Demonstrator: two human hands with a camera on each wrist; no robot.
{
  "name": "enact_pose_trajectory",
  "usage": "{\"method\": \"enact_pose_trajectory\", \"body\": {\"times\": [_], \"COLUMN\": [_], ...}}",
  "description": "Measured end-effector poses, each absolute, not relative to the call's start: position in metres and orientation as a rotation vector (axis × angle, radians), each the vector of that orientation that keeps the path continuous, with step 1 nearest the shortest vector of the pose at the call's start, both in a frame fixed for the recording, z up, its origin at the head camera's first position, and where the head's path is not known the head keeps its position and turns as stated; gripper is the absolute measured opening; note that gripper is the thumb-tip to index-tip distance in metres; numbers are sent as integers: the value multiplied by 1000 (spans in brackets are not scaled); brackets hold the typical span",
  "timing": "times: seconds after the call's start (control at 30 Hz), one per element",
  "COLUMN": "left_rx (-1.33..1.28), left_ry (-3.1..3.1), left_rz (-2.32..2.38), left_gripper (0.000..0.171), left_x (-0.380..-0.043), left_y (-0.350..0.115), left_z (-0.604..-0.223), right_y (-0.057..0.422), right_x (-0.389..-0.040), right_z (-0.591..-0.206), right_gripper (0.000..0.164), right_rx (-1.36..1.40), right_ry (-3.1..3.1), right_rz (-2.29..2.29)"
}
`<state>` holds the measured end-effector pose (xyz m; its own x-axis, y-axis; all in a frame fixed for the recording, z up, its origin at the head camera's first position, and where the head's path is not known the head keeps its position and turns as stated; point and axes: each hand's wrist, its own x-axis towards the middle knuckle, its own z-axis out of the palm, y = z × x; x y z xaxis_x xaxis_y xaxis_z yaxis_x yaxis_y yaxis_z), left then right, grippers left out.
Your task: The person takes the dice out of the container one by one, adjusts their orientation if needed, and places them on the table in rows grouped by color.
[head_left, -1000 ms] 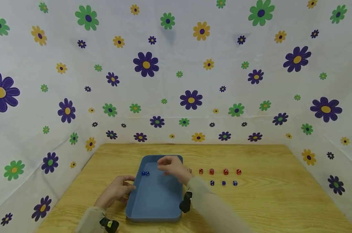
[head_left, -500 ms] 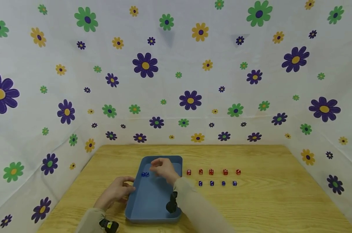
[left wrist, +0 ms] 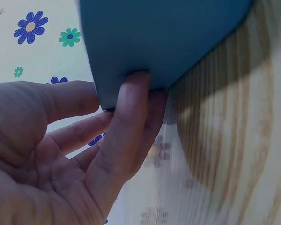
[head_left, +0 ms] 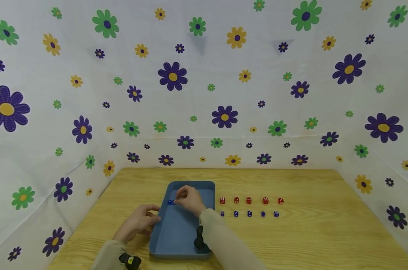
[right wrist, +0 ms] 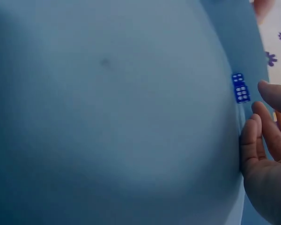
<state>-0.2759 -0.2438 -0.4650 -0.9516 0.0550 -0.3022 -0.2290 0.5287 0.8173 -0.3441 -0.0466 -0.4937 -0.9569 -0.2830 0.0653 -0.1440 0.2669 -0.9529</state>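
In the head view, a blue tray [head_left: 153,240] rests on the wooden table. My left hand [head_left: 141,221] holds its left side; the left wrist view shows fingers on the tray's outer wall [left wrist: 178,37] and another digit at its rim. Two blue dice, a left one [head_left: 170,202] and a right one [right wrist: 242,94], lie close together inside by the left wall. Beside them is my right hand [head_left: 191,200], over the tray, partly covering the right die in the head view. Thumb and fingers stand apart with nothing between them in the right wrist view.
Right of the tray, a row of red dice [head_left: 249,200] lies behind a row of blue dice [head_left: 249,213]. A flowered white cloth [head_left: 244,123] hangs behind the wooden table [head_left: 308,232] and down both sides. Both wrists wear black cameras.
My right hand has moved left over the tray, up to the two dice. More of the blue row shows beyond the right sleeve. My left hand has stayed on the tray.
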Motion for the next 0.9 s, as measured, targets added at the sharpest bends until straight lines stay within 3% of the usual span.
{"method": "enact_pose_trajectory", "body": {"times": [0.9], "left_rx": [-159], "left_ry": [2471], "left_rz": [1387], "left_gripper": [40], "left_x": [-276], "left_y": [-240], "left_z": [-464], "right_y": [-55], "right_x": [-343], "right_z": [-500], "right_gripper": [20], "right_rx": [-405], "right_ry": [2574], "right_rz": [-1664]}}
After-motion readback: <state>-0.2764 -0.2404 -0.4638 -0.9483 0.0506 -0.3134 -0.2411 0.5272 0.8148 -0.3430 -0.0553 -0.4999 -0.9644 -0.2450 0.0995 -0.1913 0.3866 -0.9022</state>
